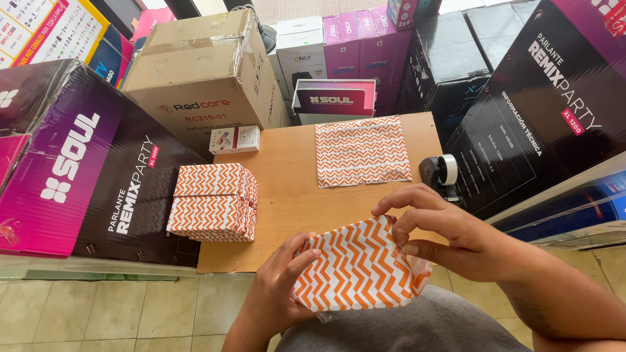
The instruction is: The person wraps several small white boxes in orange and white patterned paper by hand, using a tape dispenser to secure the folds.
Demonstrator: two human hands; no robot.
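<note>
Closest to my lens is a grey-clad lap [417, 326], and just above it I see both hands working on a box wrapped in orange-and-white zigzag paper [355, 270]. Left hand [277, 287] is cupped along the box's near left edge, thumb lying across the top face, fingers curled underneath; it grips the parcel without being clenched. Right hand [443, 228] arches over the far right corner, its fingertips [394, 218] drawn together and pinching the paper fold there, the rest of the hand loosely open above the wrapping. The parcel sits tilted between the two hands, over the near edge of a wooden tabletop [290, 189].

On that tabletop I can make out two stacked boxes in the same zigzag wrap [215, 202] to the left, well apart from the hands, and a flat sheet of the same paper [362, 151] lying farther back. A tape dispenser [440, 171] stands at the right edge, near the right hand but not touching it. A small white carton [235, 139] rests at the back left, with large cartons [202, 72] stacked around.
</note>
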